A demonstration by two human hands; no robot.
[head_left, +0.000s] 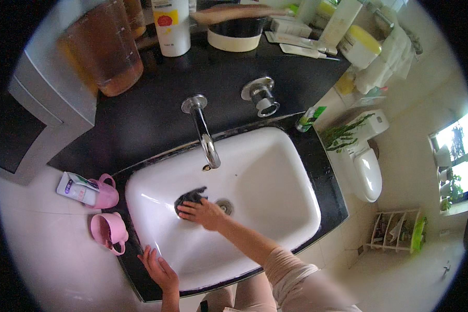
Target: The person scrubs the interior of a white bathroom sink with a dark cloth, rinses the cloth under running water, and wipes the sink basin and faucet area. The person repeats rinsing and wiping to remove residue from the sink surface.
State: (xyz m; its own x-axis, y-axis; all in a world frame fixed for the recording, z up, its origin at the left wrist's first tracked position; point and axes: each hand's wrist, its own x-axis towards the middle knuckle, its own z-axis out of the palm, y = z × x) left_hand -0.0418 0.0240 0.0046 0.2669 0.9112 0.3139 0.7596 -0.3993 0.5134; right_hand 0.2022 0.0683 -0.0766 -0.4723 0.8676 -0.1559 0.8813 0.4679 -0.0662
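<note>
My right hand [204, 213] lies over a dark cloth [190, 195], pressing it against the left inner slope of a white ceramic washbasin [275, 175]. Part of the cloth is hidden under the fingers. Just right of that hand is the metal drain [225, 205], partly covered by it. My left hand [160, 270] rests at the basin's front left rim with its fingers apart and nothing in it. Above the basin, a chrome spout [207, 144] reaches out from the black wall panel, with a chrome tap handle [264, 97] to its right.
Two pink mugs stand left of the basin, one mug [108, 230] lower and one holding a tube [76, 189]. A small green tube [310, 119] sits at the back right corner. Bottles and jars [360, 46] line the shelf above. A toilet [366, 171] is at right.
</note>
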